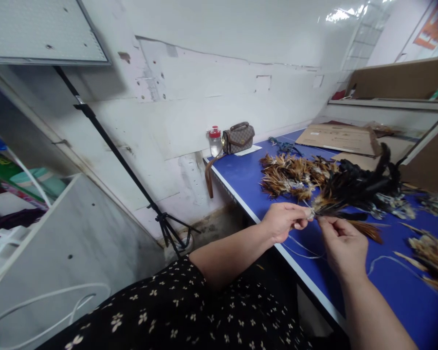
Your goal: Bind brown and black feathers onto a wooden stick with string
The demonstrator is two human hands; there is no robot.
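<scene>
Over the front edge of the blue table (pixel 241 182), my left hand (pixel 285 221) pinches the pale bound end of a small feather bundle (pixel 324 204). Close beside it, my right hand (pixel 345 243) has thumb and fingers pressed together on a feather (pixel 370 229), whose brown tip sticks out to the right. A thin pale string (pixel 304 252) loops below my hands. Long black feathers (pixel 361 187) lie just behind them, and a heap of brown feathers (pixel 295 170) spreads further back. My fingers hide where the quills meet.
Tan feathers (pixel 432 253) lie at the right. Flat cardboard (pixel 339 138) rests at the back, near a patterned handbag (pixel 241 138) and a red-lidded bottle (pixel 215 141). A black tripod stand (pixel 120 155) and a marbled panel (pixel 76 233) stand to the left.
</scene>
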